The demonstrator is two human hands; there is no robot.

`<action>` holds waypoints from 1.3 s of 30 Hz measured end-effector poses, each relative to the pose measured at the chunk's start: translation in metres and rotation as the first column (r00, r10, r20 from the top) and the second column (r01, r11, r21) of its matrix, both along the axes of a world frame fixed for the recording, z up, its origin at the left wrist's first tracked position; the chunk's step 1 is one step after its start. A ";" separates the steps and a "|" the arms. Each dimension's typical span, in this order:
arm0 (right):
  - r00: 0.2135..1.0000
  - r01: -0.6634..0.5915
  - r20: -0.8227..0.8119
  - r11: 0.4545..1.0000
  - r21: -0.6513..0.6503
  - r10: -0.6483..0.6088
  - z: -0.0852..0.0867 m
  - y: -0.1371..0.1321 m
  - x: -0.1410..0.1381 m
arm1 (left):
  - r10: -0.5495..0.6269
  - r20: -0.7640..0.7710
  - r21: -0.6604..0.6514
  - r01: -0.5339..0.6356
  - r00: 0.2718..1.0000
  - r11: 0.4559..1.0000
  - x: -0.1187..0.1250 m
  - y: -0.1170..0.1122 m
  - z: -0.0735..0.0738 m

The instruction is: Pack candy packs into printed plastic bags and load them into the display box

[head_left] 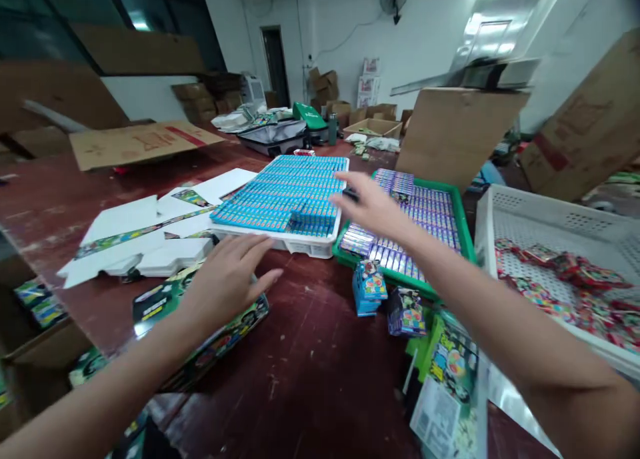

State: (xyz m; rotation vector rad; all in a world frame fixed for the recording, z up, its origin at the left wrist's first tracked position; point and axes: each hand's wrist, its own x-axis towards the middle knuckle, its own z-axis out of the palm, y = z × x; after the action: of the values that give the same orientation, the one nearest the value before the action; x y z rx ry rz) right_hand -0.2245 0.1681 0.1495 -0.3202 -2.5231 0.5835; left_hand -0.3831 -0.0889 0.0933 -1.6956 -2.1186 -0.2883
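Head view: right hand, fingers spread, beside white tray of blue packs, over green tray of purple packs; left hand flat on printed box.

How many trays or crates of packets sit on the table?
3: white tray of blue packs at centre, green tray of purple packs beside it, white crate far right; others may be hidden.
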 end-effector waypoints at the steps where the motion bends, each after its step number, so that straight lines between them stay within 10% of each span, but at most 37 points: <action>1: 0.989 0.148 0.029 0.984 -0.097 -0.146 0.005 0.037 0.005 | -0.091 0.015 -0.009 0.092 0.996 0.996 -0.001 0.037 0.012; 7: 0.891 0.430 0.345 0.791 -0.434 -0.295 -0.038 0.183 0.003 | -0.371 0.088 -0.142 0.381 0.924 0.914 -0.005 0.258 0.046; 12: 0.900 0.392 0.413 0.671 -0.630 -0.139 -0.074 0.215 -0.015 | -0.317 0.111 -0.399 0.334 0.942 0.854 -0.010 0.350 0.036; 21: 0.948 0.263 0.317 0.496 -0.828 0.026 -0.085 0.221 -0.018 | -0.312 0.280 -0.493 0.415 0.908 0.765 -0.014 0.377 0.024; 34: 0.998 0.050 0.064 0.408 -0.912 0.022 -0.085 0.198 0.009 | -0.259 0.295 -0.528 0.383 0.920 0.758 -0.014 0.369 0.024; 39: 0.997 0.076 0.067 0.468 -0.880 -0.035 -0.072 0.202 0.002 | -0.272 0.283 -0.506 0.384 0.920 0.772 -0.014 0.369 0.023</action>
State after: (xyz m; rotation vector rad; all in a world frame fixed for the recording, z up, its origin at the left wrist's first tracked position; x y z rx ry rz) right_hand -0.2224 0.3700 0.0775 -0.7776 -1.9774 1.8762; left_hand -0.3971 0.2802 0.1160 -2.4821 -2.1619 0.0911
